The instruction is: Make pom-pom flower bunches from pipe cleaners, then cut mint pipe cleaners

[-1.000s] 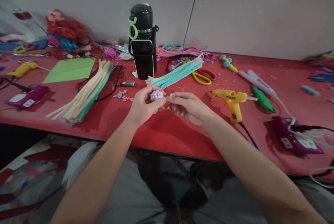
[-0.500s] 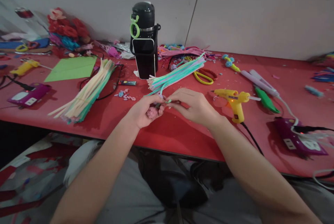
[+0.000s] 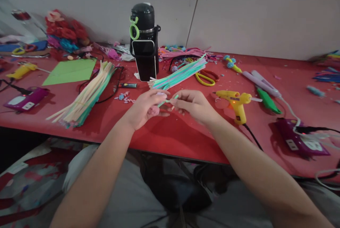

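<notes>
My left hand point(image 3: 145, 106) grips a small pink-purple pipe-cleaner flower point(image 3: 153, 111), its head turned down toward the red table point(image 3: 170, 134). A short green pipe-cleaner stem point(image 3: 168, 100) runs from the flower up to my right hand point(image 3: 191, 104), whose fingertips pinch its free end. Both hands hover just above the table's front middle, close together. A bundle of mint-green and pink pipe cleaners point(image 3: 180, 73) lies just behind them.
A black flask point(image 3: 145, 42) stands behind the hands. A yellow glue gun point(image 3: 236, 103) sits to the right, with yellow scissors point(image 3: 205, 78), a lilac tool point(image 3: 259, 82) and a purple power strip point(image 3: 301, 139). A cream-green pipe-cleaner bundle point(image 3: 85, 95), green paper point(image 3: 70, 71) and another power strip point(image 3: 23, 98) lie left.
The flower head has turned from facing up between my fingers to hanging down under my left hand. My right hand stayed at the green stem, shifting slightly.
</notes>
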### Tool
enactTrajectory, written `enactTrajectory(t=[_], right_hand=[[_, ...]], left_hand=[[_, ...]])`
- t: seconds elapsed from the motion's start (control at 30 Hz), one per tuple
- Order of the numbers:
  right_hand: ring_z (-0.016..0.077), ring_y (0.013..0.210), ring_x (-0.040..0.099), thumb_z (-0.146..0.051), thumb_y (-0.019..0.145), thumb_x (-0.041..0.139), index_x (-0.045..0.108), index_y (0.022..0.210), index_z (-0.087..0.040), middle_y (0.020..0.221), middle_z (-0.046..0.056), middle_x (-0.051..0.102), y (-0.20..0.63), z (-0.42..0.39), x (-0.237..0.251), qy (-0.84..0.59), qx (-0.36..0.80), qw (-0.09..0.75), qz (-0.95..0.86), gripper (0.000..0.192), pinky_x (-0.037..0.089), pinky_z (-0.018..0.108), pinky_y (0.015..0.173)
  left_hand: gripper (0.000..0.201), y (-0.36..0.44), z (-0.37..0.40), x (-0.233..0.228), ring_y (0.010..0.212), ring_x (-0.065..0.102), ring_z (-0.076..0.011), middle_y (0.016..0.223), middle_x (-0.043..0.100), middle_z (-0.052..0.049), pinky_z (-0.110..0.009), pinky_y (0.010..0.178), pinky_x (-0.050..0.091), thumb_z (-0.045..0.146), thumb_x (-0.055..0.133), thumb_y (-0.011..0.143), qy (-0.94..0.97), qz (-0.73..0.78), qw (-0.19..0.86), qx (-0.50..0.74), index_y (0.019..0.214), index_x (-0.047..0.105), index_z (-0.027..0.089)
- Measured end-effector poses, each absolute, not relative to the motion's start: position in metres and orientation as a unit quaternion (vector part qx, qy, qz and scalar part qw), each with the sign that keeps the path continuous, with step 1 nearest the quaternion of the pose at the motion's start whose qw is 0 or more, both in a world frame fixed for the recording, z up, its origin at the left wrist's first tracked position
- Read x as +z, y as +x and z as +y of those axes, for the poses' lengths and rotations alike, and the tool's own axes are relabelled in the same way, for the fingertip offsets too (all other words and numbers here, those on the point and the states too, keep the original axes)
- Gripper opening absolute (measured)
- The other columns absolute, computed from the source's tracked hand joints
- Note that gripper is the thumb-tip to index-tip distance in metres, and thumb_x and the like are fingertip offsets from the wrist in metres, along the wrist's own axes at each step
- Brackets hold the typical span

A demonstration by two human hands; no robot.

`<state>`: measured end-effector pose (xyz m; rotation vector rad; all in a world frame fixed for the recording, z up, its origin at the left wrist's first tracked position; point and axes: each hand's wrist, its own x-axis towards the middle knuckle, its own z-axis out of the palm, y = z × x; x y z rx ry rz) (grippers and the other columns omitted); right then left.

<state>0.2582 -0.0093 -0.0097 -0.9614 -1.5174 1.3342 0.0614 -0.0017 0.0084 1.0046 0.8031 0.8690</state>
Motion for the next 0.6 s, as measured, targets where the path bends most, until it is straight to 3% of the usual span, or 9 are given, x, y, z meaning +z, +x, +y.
enactTrajectory(t=[0.1,0.2,0.33,0.47,0.6], right_hand=[[0.0058,0.051,0.042,-0.030,0.078,0.078,0.059,0.069,-0.015,0.061,-0.004,0.051,0.257,-0.009,-0.005,-0.335,0.720,0.421,-0.438,0.025,0.035,0.019,0.048],[0.0035,0.048,0.033,-0.024,0.077,0.078,0.055,0.066,-0.015,0.060,-0.006,0.043,0.256,-0.010,0.001,-0.282,0.796,0.394,-0.362,0.027,0.030,0.016,0.043],[0.0037,0.047,0.029,-0.020,0.079,0.074,0.054,0.069,-0.015,0.058,-0.006,0.039,0.256,-0.010,0.004,-0.280,0.822,0.371,-0.330,0.023,0.025,0.014,0.039],[0.0036,0.043,0.024,-0.019,0.080,0.071,0.054,0.065,-0.016,0.052,-0.007,0.038,0.256,-0.008,0.002,-0.308,0.822,0.364,-0.311,0.023,0.023,0.014,0.035],[0.0039,0.040,0.024,-0.024,0.080,0.072,0.056,0.063,-0.016,0.048,-0.007,0.041,0.253,-0.007,-0.002,-0.334,0.811,0.354,-0.324,0.024,0.022,0.016,0.034]], left_hand=[[0.038,0.055,0.004,0.007,0.083,0.075,-0.0257,0.091,0.075,-0.010,-0.038,0.075,0.063,0.044,0.064,0.082,0.433,0.301,0.743,0.412,0.103,0.071,0.014],[0.035,0.053,0.008,-0.002,0.091,0.074,-0.0273,0.104,0.076,-0.012,-0.038,0.078,0.061,0.039,0.069,0.078,0.465,0.276,0.722,0.431,0.103,0.072,0.015],[0.043,0.054,0.004,-0.007,0.105,0.070,-0.0230,0.121,0.073,-0.010,-0.031,0.086,0.057,0.022,0.082,0.071,0.600,0.248,0.582,0.490,0.113,0.073,0.021],[0.037,0.055,-0.006,0.005,0.108,0.068,-0.0236,0.115,0.074,-0.009,-0.033,0.096,0.053,0.019,0.082,0.073,0.673,0.300,0.504,0.451,0.109,0.075,0.022],[0.027,0.060,-0.011,0.013,0.099,0.068,-0.0220,0.103,0.075,-0.008,-0.032,0.094,0.051,0.020,0.085,0.070,0.691,0.364,0.433,0.449,0.095,0.078,0.022]])
